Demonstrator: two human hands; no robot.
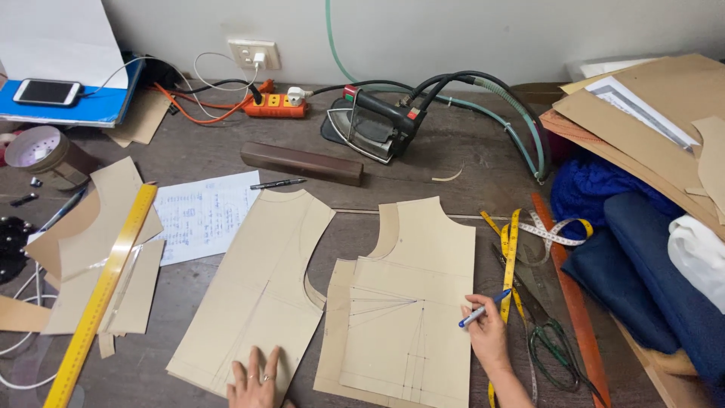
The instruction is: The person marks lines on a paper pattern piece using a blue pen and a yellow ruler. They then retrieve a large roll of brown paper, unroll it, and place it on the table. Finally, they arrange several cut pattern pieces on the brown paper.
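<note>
My right hand (489, 341) holds a blue pen (483, 308) at the right edge of a tan paper pattern piece (411, 302) marked with drawn lines. That piece lies on top of another similar piece. My left hand (257, 378) rests flat, fingers spread, on the lower edge of a second tan pattern piece (257, 295) to the left. Both pieces lie on a dark wooden table (453, 151).
A yellow tape measure (510, 257), green-handled scissors (555, 351) and an orange ruler (575, 310) lie right of my right hand. Blue fabric (642, 257) is piled at far right. A steam iron (374, 125), a wooden block (302, 163), a black pen (278, 183), a written sheet (200, 215) and a yellow ruler (102, 291) are also on the table.
</note>
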